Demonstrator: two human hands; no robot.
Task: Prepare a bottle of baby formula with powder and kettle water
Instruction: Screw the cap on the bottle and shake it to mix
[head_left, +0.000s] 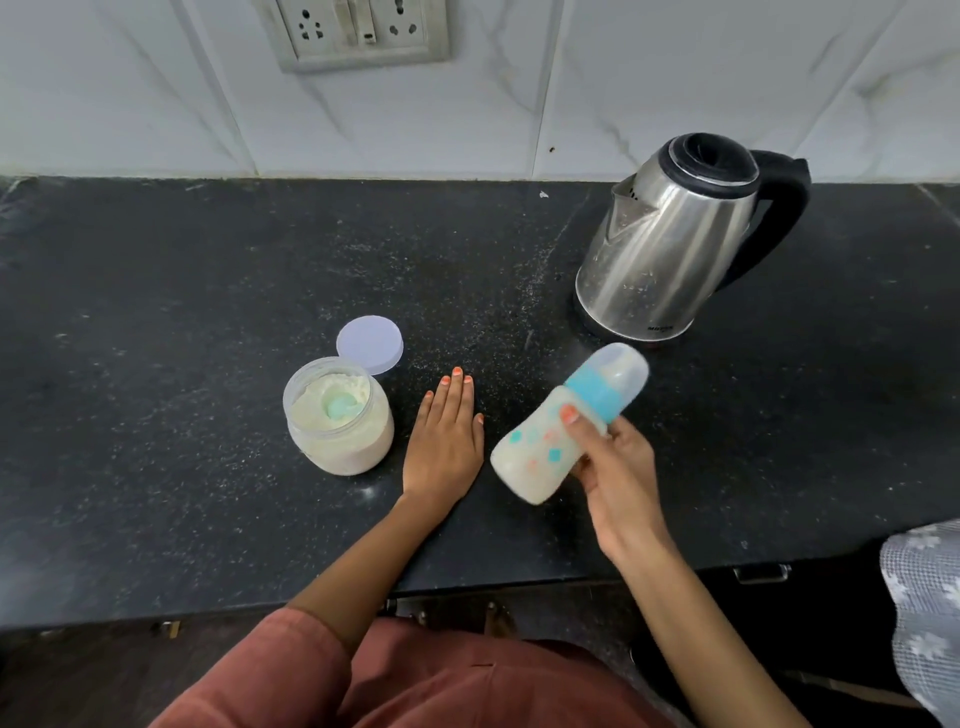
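My right hand (615, 470) grips a baby bottle (545, 447) above the counter. The bottle is tilted, its blue collar and clear cap pointing up and right toward the kettle, and it holds milky white liquid. It looks slightly blurred. My left hand (444, 439) lies flat on the black counter with straight fingers, between the bottle and the powder jar. The open powder jar (337, 415) holds white formula powder with a pale green scoop lying in it. Its lilac lid (370, 344) lies behind the jar. A steel kettle (670, 244) with a black handle stands at the back right, lid closed.
The black stone counter (208, 338) runs from a white tiled wall to the front edge near my body. A wall socket plate (358, 31) sits high on the tiles. A patterned cloth (924, 613) shows at the lower right. Drawer handles sit under the counter edge.
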